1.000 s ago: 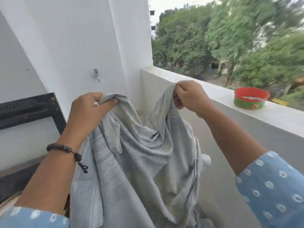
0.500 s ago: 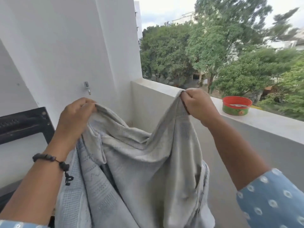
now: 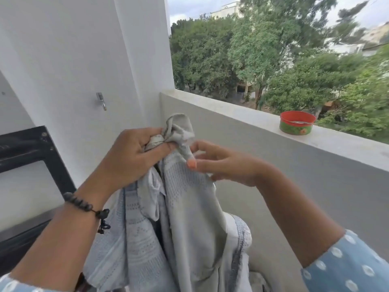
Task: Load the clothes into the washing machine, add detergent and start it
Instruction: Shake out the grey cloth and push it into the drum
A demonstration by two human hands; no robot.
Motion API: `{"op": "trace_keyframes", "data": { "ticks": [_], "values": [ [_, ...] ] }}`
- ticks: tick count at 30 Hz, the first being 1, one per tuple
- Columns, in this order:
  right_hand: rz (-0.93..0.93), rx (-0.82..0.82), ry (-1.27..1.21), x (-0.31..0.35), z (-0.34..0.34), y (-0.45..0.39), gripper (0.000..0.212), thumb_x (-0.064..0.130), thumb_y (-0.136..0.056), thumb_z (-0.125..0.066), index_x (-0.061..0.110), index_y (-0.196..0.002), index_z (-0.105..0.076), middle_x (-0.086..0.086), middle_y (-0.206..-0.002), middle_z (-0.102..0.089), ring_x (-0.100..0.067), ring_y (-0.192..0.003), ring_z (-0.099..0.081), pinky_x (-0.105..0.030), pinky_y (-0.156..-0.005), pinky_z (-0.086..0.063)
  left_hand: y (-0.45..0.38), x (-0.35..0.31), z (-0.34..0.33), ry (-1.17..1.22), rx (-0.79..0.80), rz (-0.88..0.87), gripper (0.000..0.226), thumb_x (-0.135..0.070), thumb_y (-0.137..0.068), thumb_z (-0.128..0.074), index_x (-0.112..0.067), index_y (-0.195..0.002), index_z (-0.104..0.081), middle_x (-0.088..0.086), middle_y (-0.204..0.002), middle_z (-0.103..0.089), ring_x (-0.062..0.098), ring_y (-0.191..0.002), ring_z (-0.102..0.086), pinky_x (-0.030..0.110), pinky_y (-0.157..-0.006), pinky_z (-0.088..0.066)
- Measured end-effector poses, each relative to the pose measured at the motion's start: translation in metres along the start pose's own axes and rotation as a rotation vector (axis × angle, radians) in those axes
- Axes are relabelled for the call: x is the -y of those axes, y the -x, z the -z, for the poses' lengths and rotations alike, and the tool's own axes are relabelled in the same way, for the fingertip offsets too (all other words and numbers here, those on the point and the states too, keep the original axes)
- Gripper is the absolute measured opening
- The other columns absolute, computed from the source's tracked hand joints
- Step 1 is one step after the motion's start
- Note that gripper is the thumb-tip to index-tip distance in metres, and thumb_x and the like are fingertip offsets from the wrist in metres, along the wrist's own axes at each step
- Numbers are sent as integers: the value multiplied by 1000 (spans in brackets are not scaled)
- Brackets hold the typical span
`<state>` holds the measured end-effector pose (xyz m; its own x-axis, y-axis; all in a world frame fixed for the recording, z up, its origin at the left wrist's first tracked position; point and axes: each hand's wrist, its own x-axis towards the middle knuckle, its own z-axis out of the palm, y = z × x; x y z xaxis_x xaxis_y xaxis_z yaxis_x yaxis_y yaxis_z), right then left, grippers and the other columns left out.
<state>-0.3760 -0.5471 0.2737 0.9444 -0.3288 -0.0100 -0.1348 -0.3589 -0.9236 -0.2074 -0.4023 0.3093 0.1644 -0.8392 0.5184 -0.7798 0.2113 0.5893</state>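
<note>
A grey woven garment [image 3: 185, 218] is gathered at its top edge in the left hand [image 3: 130, 157], whose fingers are curled tightly round a bunched knot of cloth, while the right hand [image 3: 223, 163] is held just beside it with fingers loosely spread, its fingertips [image 3: 192, 164] brushing the fabric but nothing seen to be gripped. The garment is held up in mid-air on a balcony, near the middle of the scene, and its long folds are let hang down out of view at the near edge. No washing machine can be made out with certainty; only a black frame [image 3: 31, 157] is seen at the left against the white wall [image 3: 63, 60].

With the whole weight carried by 1 hand, the cloth could be judged likely to slip and drop to the floor if that grip is eased before the other hand takes hold. The trailing lower folds might be dragged, or be caught on the black frame. The red and green tin [image 3: 297, 123], set on the far right of the parapet ledge [image 3: 347, 144] with a spoon laid across it, could be knocked over the edge by a swung sleeve.

The fabric appears thin, soft and limp, with bands of dotted weave; the tin is round and rigid, the ledge smooth and flat, and a small metal hook [image 3: 101, 100] is fixed to the wall
</note>
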Motion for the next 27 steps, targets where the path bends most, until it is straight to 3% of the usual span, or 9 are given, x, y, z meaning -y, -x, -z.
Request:
{"op": "trace_keyframes", "data": {
  "ticks": [2, 6, 9, 11, 13, 16, 19, 23, 27],
  "values": [
    [-176, 248, 79, -45, -10, 4, 43, 39, -86, -65, 20, -124, -57, -2, -124, -66, -17, -114, -63, -34, -95, -47, 1, 6, 13, -9, -39, 29, 43, -60, -75, -59, -25, -97, -72, 26, -91, -68, 42, -88, -64, 49, -79, -52],
    [-305, 360, 63, -113, -33, 3, 42, 23, -86, -73, 8, -123, -59, -11, -126, -65, -30, -118, -61, -49, -104, -46, 4, 17, 28, -52, -74, 107, 52, -62, -73, -59, -16, -93, -71, 28, -94, -67, 41, -87, -64, 50, -81, -53],
    [-363, 481, 373, -146, -51, 5, 50, 35, -78, -80, 19, -122, -61, 0, -124, -67, -18, -112, -64, -40, -101, -49, 5, 21, 30, -89, -130, 155, 43, -53, -82, -65, -11, -89, -72, 24, -86, -68, 20, -72, -58, 31, -69, -46],
    [-448, 572, 507, -180, -76, 12, 71, 58, -65, -82, 26, -125, -60, 6, -127, -63, -16, -115, -60, -31, -91, -55, 3, 22, 35, -122, -216, 171, 29, -45, -87, -65, -17, -85, -72, 12, -78, -71, 9, -70, -55, 25, -66, -44],
    [-486, 586, 548, -197, -93, 18, 75, 61, -68, -74, 20, -128, -57, 6, -123, -51, -17, -113, -54, -18, -58, -56, 2, 24, 39, -144, -280, 206, 47, -52, -84, -63, -7, -91, -70, 24, -86, -69, 19, -74, -57, 33, -71, -47],
    [-516, 370, 336, -184, -56, 19, 45, 41, -79, -59, 11, -112, -63, -7, -116, -63, -22, -96, -61, -31, -68, -56, -3, 34, 40, -204, -358, 265, 47, -48, -90, -61, -2, -96, -68, 29, -94, -68, 26, -78, -59, 43, -77, -50],
    [-416, -134, 60, -133, 25, 18, 22, 13, -94, -48, 7, -104, -66, -14, -98, -70, -20, -75, -66, -34, -62, -59, -11, 41, 42, -206, -424, 350, 68, -65, -80, -56, 2, -95, -62, 27, -87, -66, 21, -76, -53, 40, -75, -46],
    [22, -333, -72, -34, 96, 19, 45, -17, -91, -35, 19, -94, -61, -1, -82, -61, -14, -75, -59, -22, -59, -54, -30, 33, 38, -191, -489, 426, 75, -80, -73, -57, -7, -89, -61, 31, -92, -64, 31, -74, -62, 53, -78, -54],
    [499, -496, -188, 37, 114, 16, 33, -16, -89, -41, 8, -98, -63, 2, -79, -64, -7, -70, -62, -23, -59, -50, -54, 8, 10, -138, -498, 390, 36, -60, -77, -69, -33, -99, -60, 4, -104, -69, 25, -95, -66, 46, -87, -55]
  ]
}}
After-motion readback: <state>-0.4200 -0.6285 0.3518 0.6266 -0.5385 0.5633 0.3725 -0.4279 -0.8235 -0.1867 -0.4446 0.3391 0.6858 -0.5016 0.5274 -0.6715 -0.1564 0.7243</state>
